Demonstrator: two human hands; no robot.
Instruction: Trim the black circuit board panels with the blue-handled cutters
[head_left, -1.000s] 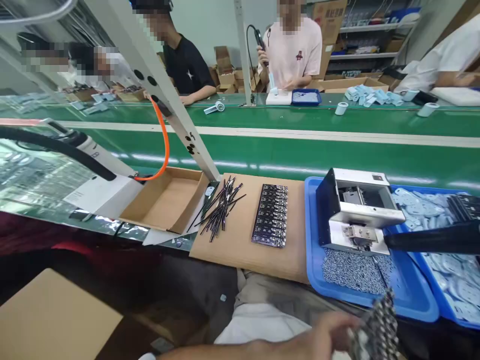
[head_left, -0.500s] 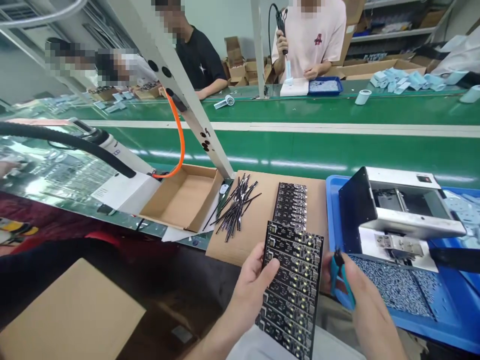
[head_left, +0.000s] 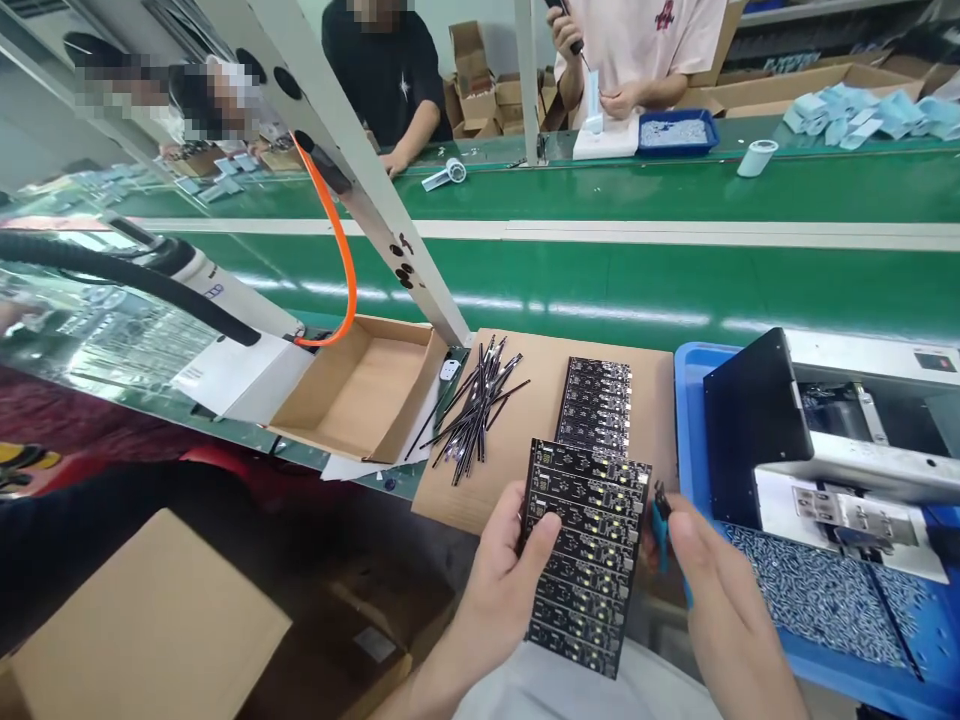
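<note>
Green conveyor counter (head_left: 600,290) behind; left hand (head_left: 499,585) grips an uncut circuit board (head_left: 585,555), right hand (head_left: 712,600) clasps blue cutters (head_left: 661,525) at its 3 o'clock edge; cut strips (head_left: 476,410) lie at 11 o'clock.

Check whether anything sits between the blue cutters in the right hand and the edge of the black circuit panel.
Nothing visible does. The blue cutters in the right hand sit right beside the right edge of the black circuit panel, which the left hand holds up.
</note>
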